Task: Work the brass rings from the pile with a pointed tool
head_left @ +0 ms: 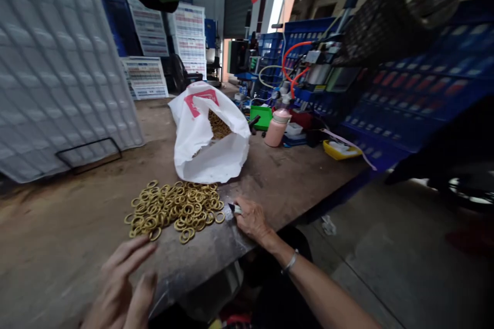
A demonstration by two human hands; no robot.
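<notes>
A pile of brass rings lies on the worn brown table in front of me. Behind it stands an open white plastic bag with more brass rings inside. My left hand hovers at the near table edge, fingers spread and flat, holding nothing, just below the pile. My right hand rests on the table right of the pile, fingers closed round a small dark marker-like object. A bracelet sits on that wrist.
A white gridded tray leans at the left. A pink bottle, a green box and a yellow dish sit at the far right of the table. Blue crates and machinery stand beyond. Concrete floor lies to the right.
</notes>
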